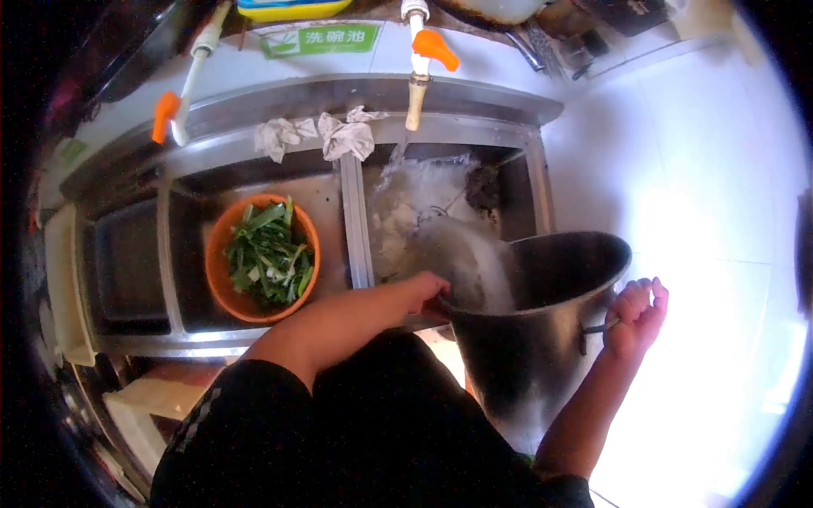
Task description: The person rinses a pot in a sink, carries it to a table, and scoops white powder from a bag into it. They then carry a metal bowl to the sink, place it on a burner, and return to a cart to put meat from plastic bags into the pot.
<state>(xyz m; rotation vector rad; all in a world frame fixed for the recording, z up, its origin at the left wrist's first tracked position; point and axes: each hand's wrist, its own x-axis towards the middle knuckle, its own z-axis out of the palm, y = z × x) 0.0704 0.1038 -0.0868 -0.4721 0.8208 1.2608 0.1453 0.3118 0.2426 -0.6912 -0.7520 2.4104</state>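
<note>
A large dark metal stockpot [525,356] is tilted toward the right-hand sink basin [529,182], and cloudy water [478,262] pours over its rim. My right hand [635,317] is closed around the side handle [593,329] on the pot's right. At the pot's left side, my left hand [430,292] grips near the rim; its fingertips and any handle there are hidden. Foamy water and a dark clump [483,188] lie in the basin below. In the middle basin, an orange bowl [218,284] holds cut leafy greens [269,254], left of my left forearm.
Two taps with orange levers [435,51] [166,117] hang over the sinks. Crumpled white cloths [345,135] lie on the back ledge beneath a green sign [322,40]. A metal divider [356,224] separates the basins. White tiled wall [677,161] stands at right.
</note>
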